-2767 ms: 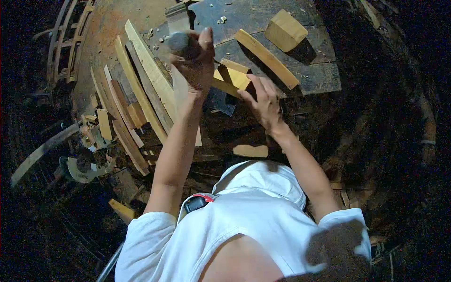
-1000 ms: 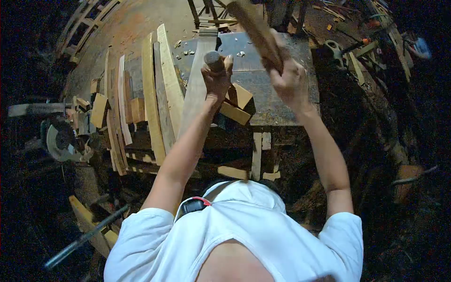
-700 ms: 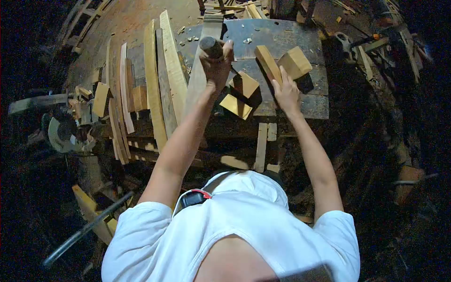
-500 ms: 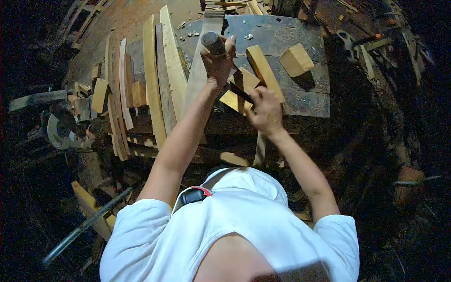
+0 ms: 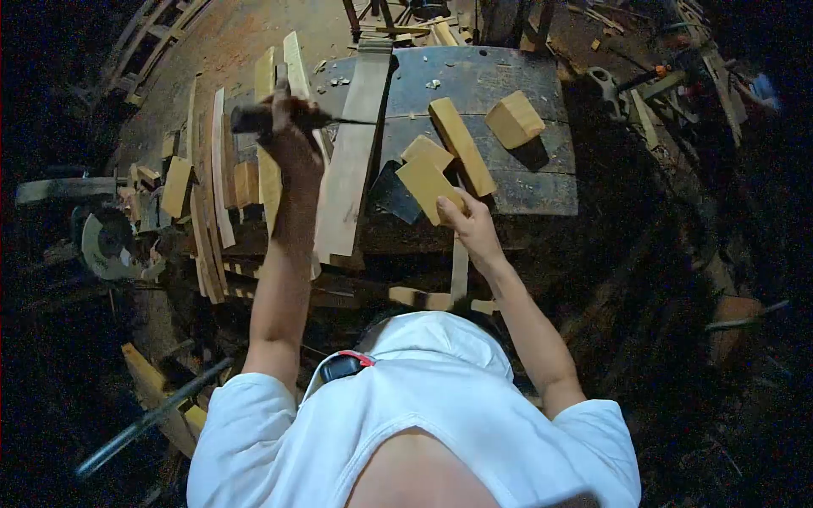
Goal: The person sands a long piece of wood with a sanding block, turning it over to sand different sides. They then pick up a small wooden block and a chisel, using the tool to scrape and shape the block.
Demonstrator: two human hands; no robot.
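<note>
My left hand [image 5: 292,140] is wrapped round the thick dark handle of a chisel [image 5: 351,121], its thin dark blade reaching right above a long pale board [image 5: 350,169]. My right hand [image 5: 472,224] grips the near end of a flat yellowish wooden block [image 5: 423,184], thumb on top. Just beyond it a smaller wooden piece [image 5: 428,152] partly shows. A longer wooden bar [image 5: 461,146] lies slantwise to the right, and a chunky wood block [image 5: 515,118] rests further right on the dark workbench [image 5: 542,190].
Several long strips of wood [image 5: 222,169] lie side by side on the left. A power saw [image 5: 106,241] stands at the far left, near a metal bar [image 5: 152,419]. Small wood chips [image 5: 434,84] are scattered on the bench. Offcuts and tools crowd the dark right side.
My left hand has swung left with the chisel, whose blade now points right. My right hand has let go of the blade and taken hold of the wooden block.
</note>
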